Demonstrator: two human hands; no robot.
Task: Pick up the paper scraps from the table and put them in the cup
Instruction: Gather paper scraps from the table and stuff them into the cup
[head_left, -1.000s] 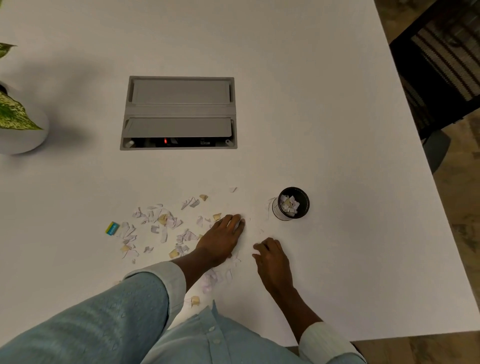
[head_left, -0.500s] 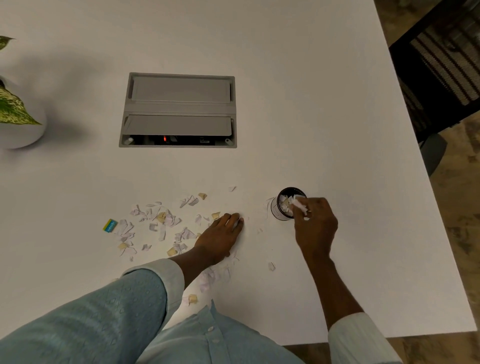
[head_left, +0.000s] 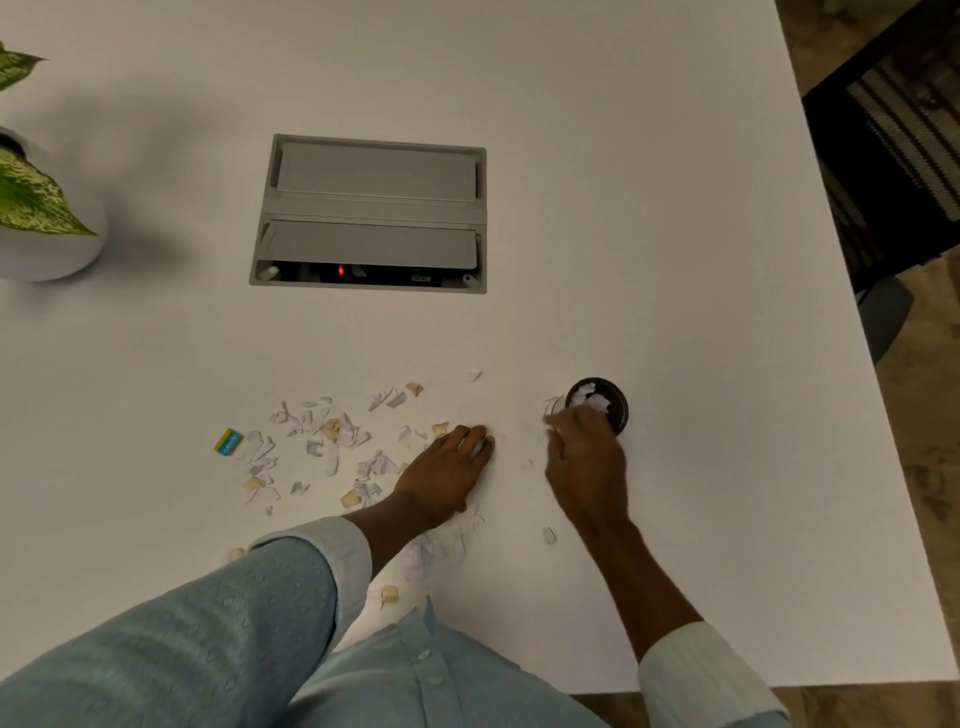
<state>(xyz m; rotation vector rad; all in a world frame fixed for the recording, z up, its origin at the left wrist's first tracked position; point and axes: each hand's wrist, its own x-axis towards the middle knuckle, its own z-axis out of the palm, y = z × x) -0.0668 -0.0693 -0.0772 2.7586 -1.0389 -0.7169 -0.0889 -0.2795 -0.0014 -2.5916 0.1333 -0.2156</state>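
— Fingers on the left hand (head_left: 447, 467), anyone? From the head cam they look stretched out flat, palm down on the white table (head_left: 675, 260), gripping nothing.

— yep, same read here. Its fingertips (head_left: 475, 435) point toward the far edge with a bit of white paper right under them. The main scatter of paper scraps (head_left: 330, 459) lies on the table to the left of that hand. More are bunched by the wrist, close to the light blue sleeve (head_left: 291, 587).

— and the right hand (head_left: 587, 457)?

— it's up against the near-left side of the cup (head_left: 621, 410), fingers bent and bunched at the rim. Way too blurry though, so honestly can't tell if they're pinching paper or not. The cup stands upright to the right of the scatter and has white scraps inside. One lone scrap (head_left: 549, 534) sits just left of the right forearm.

— other stuff: a small blue-and-yellow tag (head_left: 227, 441) at the left end of the scatter, and a grey cable hatch (head_left: 371, 176) set into the table further back. There's also a potted plant (head_left: 31, 202) with speckled leaves at far left, and a dark mesh chair (head_left: 893, 130) past the table's right edge.
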